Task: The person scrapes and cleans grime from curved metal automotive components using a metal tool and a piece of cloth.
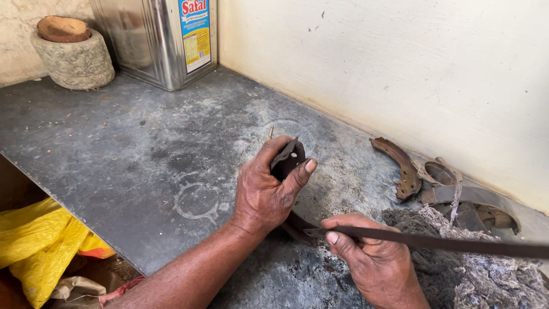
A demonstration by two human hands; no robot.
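My left hand [264, 191] grips a dark curved brake shoe [287, 158], holding it upright on the grey stone slab [131, 143] with the thumb pressed on its upper edge. Lower right, my right hand [372, 260] is closed on a long flat dark metal file [446, 242]. The tool's tip lies against the lower end of the brake shoe, just under my left palm. Its other end runs off toward the right edge of the view.
Rusty brake shoes [400, 163] and other worn parts [457, 191] lie along the cream wall at right, beside a wad of grey cotton waste [486, 269]. A shiny tin can [160, 40] and a stone mortar [74, 54] stand at the back left. Yellow sacks [40, 243] lie below the slab's edge.
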